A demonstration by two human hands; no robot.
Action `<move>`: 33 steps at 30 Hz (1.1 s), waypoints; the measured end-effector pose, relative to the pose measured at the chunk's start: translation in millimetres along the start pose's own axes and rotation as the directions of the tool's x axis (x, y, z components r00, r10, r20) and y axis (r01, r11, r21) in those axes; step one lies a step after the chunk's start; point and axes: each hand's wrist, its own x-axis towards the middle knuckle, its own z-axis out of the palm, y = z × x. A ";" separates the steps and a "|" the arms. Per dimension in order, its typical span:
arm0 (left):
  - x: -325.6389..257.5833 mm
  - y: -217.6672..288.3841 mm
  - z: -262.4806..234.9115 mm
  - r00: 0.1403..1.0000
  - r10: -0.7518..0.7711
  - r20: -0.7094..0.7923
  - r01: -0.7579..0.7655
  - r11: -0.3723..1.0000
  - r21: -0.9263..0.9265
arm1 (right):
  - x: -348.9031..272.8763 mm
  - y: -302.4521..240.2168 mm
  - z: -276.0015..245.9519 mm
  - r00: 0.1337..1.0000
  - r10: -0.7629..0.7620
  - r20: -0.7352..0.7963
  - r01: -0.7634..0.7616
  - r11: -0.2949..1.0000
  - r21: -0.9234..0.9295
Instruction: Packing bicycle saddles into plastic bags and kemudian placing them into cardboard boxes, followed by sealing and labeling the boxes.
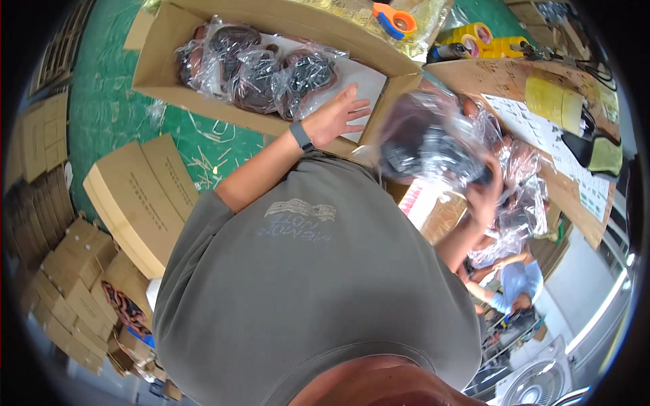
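My left hand (338, 116) is open, fingers spread, over the near right part of a long cardboard box (237, 111). Inside that box lie several dark brown items in clear plastic bags (257, 68), packed at its left and middle; a pale sheet (363, 82) shows at the right. On the right, my right hand (485, 191), smeared by motion, grips a dark item in a clear plastic bag (430, 142) beside the box's right end. Its exact kind is hard to make out. More bagged brown items (521, 196) are heaped just right of this hand.
A wooden table (501, 78) at the right bears a printed sheet (562, 149) and yellow tape rolls (474, 37). An orange and blue tape dispenser (395, 21) lies beyond the box. Cardboard cartons (142, 196) stand at left. Another person (518, 281) is at lower right.
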 end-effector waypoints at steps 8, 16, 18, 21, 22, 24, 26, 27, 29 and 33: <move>-15.4 -3.4 -112.0 0.802 0.596 0.017 -0.114 0.124 0.986 | 162.4 144.1 285.3 0.901 0.391 -0.188 -0.411 0.907 -0.087; -46.5 159.1 -182.8 0.905 0.425 0.013 -0.091 0.163 0.982 | 179.5 305.7 311.4 0.837 0.285 -0.468 -0.540 0.286 -0.791; -123.4 253.5 -278.7 0.411 0.899 0.151 0.151 -0.230 0.961 | 210.4 182.6 304.0 0.972 0.051 -0.227 -0.222 0.494 -0.841; -166.7 434.9 -369.5 0.137 0.983 0.122 0.497 -0.175 0.850 | 161.7 133.9 239.7 0.739 -0.107 -0.665 -0.563 0.445 -0.697; -169.7 459.9 -425.5 0.149 0.982 0.118 0.502 -0.178 0.846 | 152.7 145.0 233.9 0.725 0.229 -0.650 -0.633 0.593 -0.497; -160.3 490.5 -503.3 0.723 0.433 -0.539 -0.036 0.802 0.596 | 144.1 175.8 263.2 0.665 0.549 -0.507 -0.720 0.653 -0.236; -89.7 436.3 -511.7 0.673 0.581 -0.458 0.155 0.494 0.856 | 158.8 207.0 325.6 0.722 0.528 -0.447 -0.619 0.782 -0.075; -9.8 354.8 -447.3 0.666 0.671 -0.325 0.331 0.124 0.935 | 159.6 219.1 353.2 0.663 0.502 -0.555 -0.712 0.652 -0.261; -4.3 336.8 -470.7 0.689 0.688 -0.228 0.585 -0.342 0.735 | 165.3 224.5 417.6 0.652 0.449 -0.611 -0.758 0.364 -0.542; 12.6 314.7 -433.6 0.700 0.636 -0.325 0.677 -0.447 0.584 | 164.1 239.7 395.3 0.676 0.493 -0.548 -0.720 0.280 -0.635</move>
